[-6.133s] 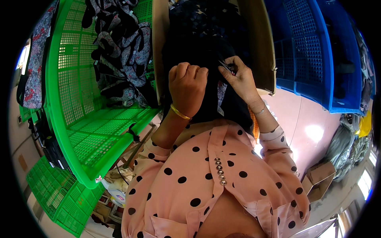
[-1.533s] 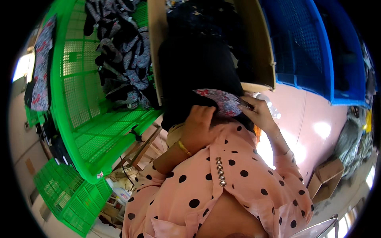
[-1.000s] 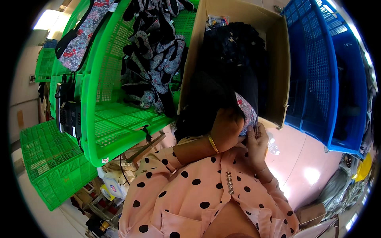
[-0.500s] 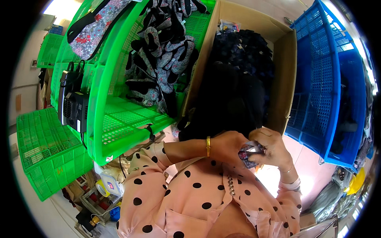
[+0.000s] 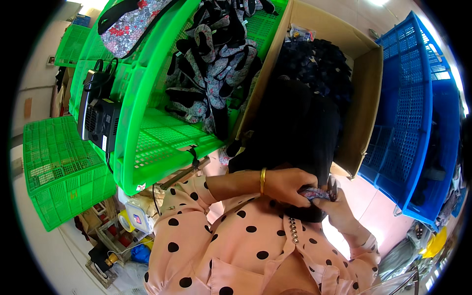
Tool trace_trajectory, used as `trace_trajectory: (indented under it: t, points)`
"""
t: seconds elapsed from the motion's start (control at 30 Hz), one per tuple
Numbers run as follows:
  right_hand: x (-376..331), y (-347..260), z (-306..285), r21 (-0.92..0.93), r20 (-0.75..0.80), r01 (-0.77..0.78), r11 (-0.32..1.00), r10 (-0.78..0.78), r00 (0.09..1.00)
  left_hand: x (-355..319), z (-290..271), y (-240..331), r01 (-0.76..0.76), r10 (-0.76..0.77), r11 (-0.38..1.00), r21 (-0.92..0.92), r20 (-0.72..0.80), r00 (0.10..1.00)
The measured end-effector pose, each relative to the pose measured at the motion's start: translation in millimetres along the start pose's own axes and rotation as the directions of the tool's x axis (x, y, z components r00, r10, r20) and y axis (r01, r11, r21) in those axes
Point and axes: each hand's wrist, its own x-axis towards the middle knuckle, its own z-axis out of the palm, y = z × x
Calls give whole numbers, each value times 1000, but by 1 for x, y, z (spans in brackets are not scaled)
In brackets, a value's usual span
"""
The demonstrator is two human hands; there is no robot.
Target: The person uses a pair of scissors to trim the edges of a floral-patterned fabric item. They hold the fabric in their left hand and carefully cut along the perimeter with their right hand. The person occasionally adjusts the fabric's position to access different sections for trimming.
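Note:
My left hand (image 5: 295, 188) is closed on a soft piece with grey-and-red floral fabric (image 5: 314, 193) and a black part (image 5: 307, 213), which looks like a cloth slipper. It is held close to my chest, mostly covered by my fingers. My right hand (image 5: 338, 206) is closed at its other side, the thumb pressing on the floral cloth. Between those right fingers shows a slim dark metal tool (image 5: 334, 190), too small to tell its kind. Similar floral-and-black slippers (image 5: 216, 73) lie heaped in the green crate (image 5: 162, 147) at the left.
Ahead of me, a cardboard box (image 5: 366, 98) holds a pile of small dark pieces (image 5: 314, 64). Blue crates (image 5: 400, 128) stand at the right. A black device with a cord (image 5: 101, 118) hangs on the green crate's side; another green crate (image 5: 69, 172) sits farther left.
My hands have shifted slightly down and turned the slipper, so its black part now shows below. The metal tool has moved right, off the middle of the cloth. The view has swung a little.

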Motion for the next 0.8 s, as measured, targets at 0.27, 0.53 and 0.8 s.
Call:
trace_trajectory:
  t: [0.27,0.53,0.8]
  points:
    - [85,-49,-17,-350,-273,329,877,-431,860,59,-37,-19,-121,414,840,529,-480,774]
    - [102,-80,-34,-900,148,403,164,-755,639,92,-66,-36,-7,541,732,681,-575,613]
    - [68,-81,-38,-912,396,377,-162,-587,706,70,-53,-33,-190,506,814,549,-511,695]
